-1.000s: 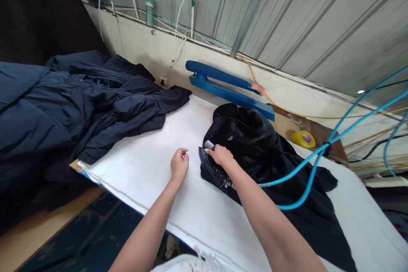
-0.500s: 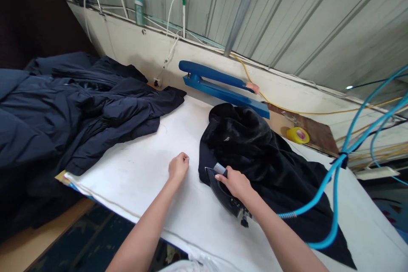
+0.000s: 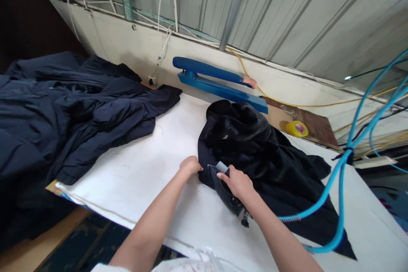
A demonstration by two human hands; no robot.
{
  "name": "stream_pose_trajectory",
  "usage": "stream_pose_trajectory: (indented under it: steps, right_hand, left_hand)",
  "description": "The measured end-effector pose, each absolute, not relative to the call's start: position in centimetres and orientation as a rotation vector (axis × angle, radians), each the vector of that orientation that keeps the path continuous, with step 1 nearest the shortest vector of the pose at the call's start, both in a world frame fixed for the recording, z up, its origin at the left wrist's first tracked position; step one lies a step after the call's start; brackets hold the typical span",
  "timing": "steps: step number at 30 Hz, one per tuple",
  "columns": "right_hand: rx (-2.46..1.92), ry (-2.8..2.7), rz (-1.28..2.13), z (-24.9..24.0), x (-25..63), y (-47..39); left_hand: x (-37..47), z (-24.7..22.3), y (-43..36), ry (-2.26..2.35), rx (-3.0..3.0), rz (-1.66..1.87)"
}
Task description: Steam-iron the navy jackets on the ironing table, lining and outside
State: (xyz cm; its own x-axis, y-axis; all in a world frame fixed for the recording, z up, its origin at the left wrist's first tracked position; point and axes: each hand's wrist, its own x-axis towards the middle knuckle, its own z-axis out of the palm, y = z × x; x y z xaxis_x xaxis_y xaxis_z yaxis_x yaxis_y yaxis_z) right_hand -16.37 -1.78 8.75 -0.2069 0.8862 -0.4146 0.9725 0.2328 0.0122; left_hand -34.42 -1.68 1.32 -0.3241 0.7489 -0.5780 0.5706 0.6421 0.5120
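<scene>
My right hand [image 3: 239, 182] is wrapped round the handle of a dark steam iron [image 3: 223, 193], with a blue hose running off from its rear. The iron's tip rests on the left edge of a black garment [image 3: 245, 131], which has a plush, shiny inside and a small light label. My left hand [image 3: 190, 165] is closed at that same edge, its fingertips pinching the cloth just left of the iron's tip. The fingertips are partly hidden.
A heap of dark navy jackets [image 3: 79, 110] covers the left of the white ironing table [image 3: 140, 174]. Behind the garment stands a blue sleeve board [image 3: 219, 80]. A yellow tape roll [image 3: 296, 128] lies at the back right. Blue hoses [image 3: 342, 157] hang at the right.
My left hand has moved right across the white cloth to the garment's edge and taken hold there. The iron has hardly moved. The view has shifted slightly.
</scene>
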Motion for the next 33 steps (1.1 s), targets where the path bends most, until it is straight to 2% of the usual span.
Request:
stream_pose_trajectory:
  steps: [9,16,27,33]
  right_hand:
    - [1.909,2.126,-0.354,8.4,-19.8,0.6]
    - [2.005,2.065,-0.362,8.4,-19.7,2.6]
    - [1.374,2.324,-0.392,10.0,-9.7,-1.5]
    - [1.477,2.285,-0.288,8.4,-7.8,-1.0]
  left_hand:
    - [-33.4,1.0,-4.8,2.055,0.974,0.441]
    - [-33.7,-1.2,-4.8,1.978,0.940,0.638]
    - [-32.4,-1.1,-6.5,2.132,1.160,0.591]
    - [-32.4,-1.1,-7.1,2.021,1.133,0.755]
